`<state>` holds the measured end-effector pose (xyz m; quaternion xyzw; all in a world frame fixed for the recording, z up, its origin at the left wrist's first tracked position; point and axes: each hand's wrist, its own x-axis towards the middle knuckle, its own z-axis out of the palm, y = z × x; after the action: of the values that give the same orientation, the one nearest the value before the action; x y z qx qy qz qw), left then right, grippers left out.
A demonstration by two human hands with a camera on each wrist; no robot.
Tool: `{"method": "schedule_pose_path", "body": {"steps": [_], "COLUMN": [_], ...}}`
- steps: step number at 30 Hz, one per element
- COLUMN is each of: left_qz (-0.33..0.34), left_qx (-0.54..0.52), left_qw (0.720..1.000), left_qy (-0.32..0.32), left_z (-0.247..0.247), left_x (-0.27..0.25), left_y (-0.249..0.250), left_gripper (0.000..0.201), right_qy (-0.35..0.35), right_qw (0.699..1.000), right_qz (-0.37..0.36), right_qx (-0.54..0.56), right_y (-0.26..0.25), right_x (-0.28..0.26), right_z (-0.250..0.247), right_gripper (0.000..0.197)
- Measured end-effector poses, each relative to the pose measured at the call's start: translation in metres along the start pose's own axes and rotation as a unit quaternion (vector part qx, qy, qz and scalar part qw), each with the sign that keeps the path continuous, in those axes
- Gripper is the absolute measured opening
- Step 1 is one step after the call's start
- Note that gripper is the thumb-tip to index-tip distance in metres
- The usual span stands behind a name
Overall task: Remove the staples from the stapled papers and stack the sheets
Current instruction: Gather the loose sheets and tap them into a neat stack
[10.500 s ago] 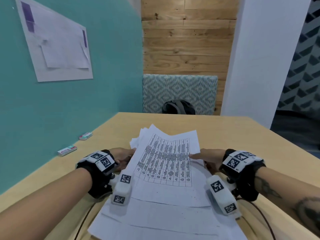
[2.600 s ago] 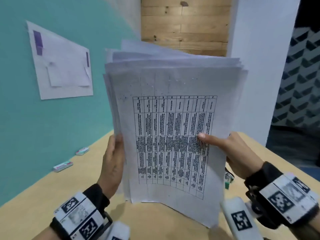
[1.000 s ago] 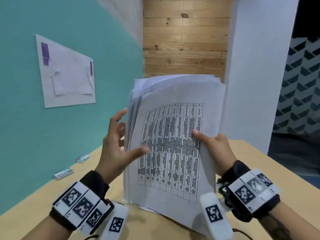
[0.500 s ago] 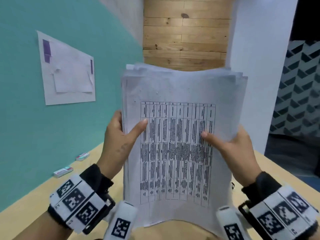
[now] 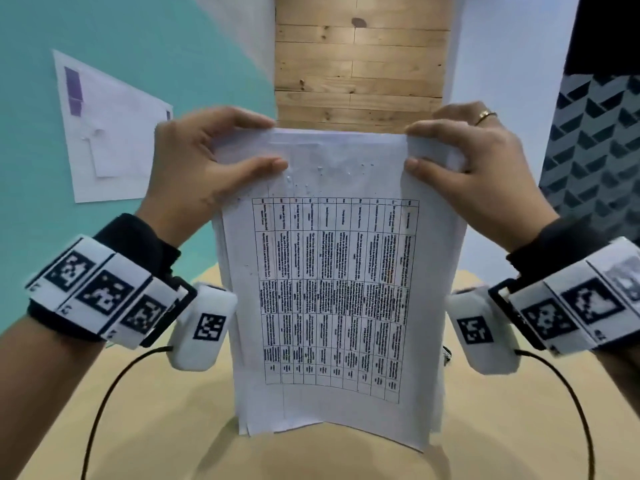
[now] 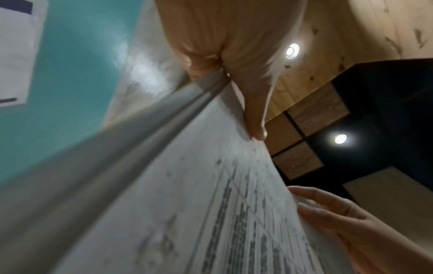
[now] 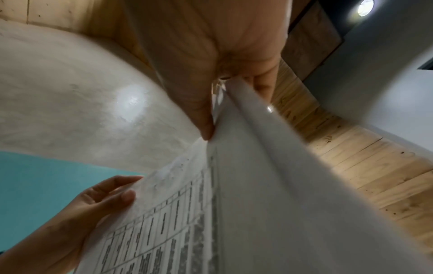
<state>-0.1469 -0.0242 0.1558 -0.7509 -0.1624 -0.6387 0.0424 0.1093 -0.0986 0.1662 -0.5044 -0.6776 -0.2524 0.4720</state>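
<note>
Paper stack point(image 5: 332, 289) upright, bottom edge on worktop point(image 5: 156, 427). Left hand point(image 5: 204, 168), right hand point(image 5: 471, 168) pinch top corners. Advice: loosen pinch, tap bottom edge square, then lay flat.

I hold a stack of white printed sheets point(image 5: 332, 289) upright in the middle of the frame, its lower edge down at the light wooden table point(image 5: 156, 427). My left hand point(image 5: 204, 174) pinches the upper left corner, thumb on the front sheet, fingers curled over the top edge. My right hand point(image 5: 474, 168) pinches the upper right corner the same way, a gold ring point(image 5: 485, 116) on one finger. The front sheet bears a black-ruled table of text. At the left, a white paper poster point(image 5: 110, 133) hangs on the teal wall point(image 5: 34, 133).
</note>
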Motion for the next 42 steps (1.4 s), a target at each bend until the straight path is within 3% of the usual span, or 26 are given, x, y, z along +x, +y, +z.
{"method": "schedule_pose_path", "body": {"steps": [7,10,13,15,17,19,20,22,24,26,31,36,37,39,40,42], "left_qz": [-0.010,-0.052,-0.150,-0.233,-0.288,-0.315,-0.325,-0.347,-0.361,-0.370,-0.394,-0.398,-0.396,-0.390,-0.393,-0.417], "left_qx": [-0.091,-0.139,-0.291,-0.361,-0.370,-0.371,-0.371,-0.378,-0.388,-0.380,-0.358,-0.346,-0.344,-0.351,-0.353,-0.344], "left_qw": [0.995,0.988,0.945,0.899,0.873,0.861,0.858,0.848,0.840,0.841,0.842,0.828,0.830,0.834,0.835,0.830], "left_qy": [0.038,0.045,-0.006,-0.083,-0.137,-0.148,-0.144,-0.130,-0.117,-0.108,-0.091,-0.191,-0.189,-0.168,-0.154,-0.134], "left_z": [0.006,0.005,0.005,0.008,0.013,0.019,0.022,0.029,0.035,0.040,0.044,0.046,0.049,0.051,0.051,0.051], "left_x": [-0.006,-0.009,-0.024,-0.042,-0.057,-0.066,-0.069,-0.076,-0.081,-0.080,-0.079,-0.105,-0.105,-0.101,-0.098,-0.090], "left_y": [-0.004,-0.007,-0.017,-0.022,-0.026,-0.031,-0.034,-0.038,-0.042,-0.044,-0.050,-0.051,-0.051,-0.050,-0.052,-0.057], "left_gripper": [0.022,0.038,0.078,0.086,0.085,0.085,0.085,0.085,0.087,0.091,0.097,0.083,0.075,0.060,0.062,0.083], "right_qy": [0.004,0.007,0.008,0.018,0.041,0.058,0.047,-0.021,-0.090,-0.117,-0.108,-0.145,-0.129,-0.100,-0.092,-0.080], "right_qw": [0.998,0.993,0.989,0.983,0.969,0.926,0.888,0.811,0.785,0.794,0.820,0.817,0.824,0.838,0.841,0.847], "right_qz": [-0.007,0.014,0.026,0.037,0.074,0.148,0.183,0.237,0.284,0.288,0.268,0.282,0.294,0.314,0.320,0.325], "right_qx": [0.065,0.113,0.148,0.178,0.231,0.342,0.420,0.534,0.544,0.523,0.494,0.482,0.466,0.435,0.426,0.412], "right_y": [-0.001,-0.001,0.002,0.005,0.011,0.015,0.020,0.026,0.027,0.031,0.036,0.036,0.036,0.035,0.035,0.034], "right_x": [0.000,-0.001,-0.002,-0.002,-0.003,-0.006,-0.010,-0.026,-0.046,-0.055,-0.045,-0.045,-0.042,-0.037,-0.034,-0.025], "right_z": [-0.002,-0.003,-0.002,0.002,0.010,0.022,0.029,0.042,0.051,0.057,0.052,0.057,0.062,0.068,0.069,0.067], "right_gripper": [0.036,0.031,0.033,0.046,0.069,0.085,0.086,0.070,0.064,0.057,0.036,0.022,0.025,0.049,0.058,0.048]}}
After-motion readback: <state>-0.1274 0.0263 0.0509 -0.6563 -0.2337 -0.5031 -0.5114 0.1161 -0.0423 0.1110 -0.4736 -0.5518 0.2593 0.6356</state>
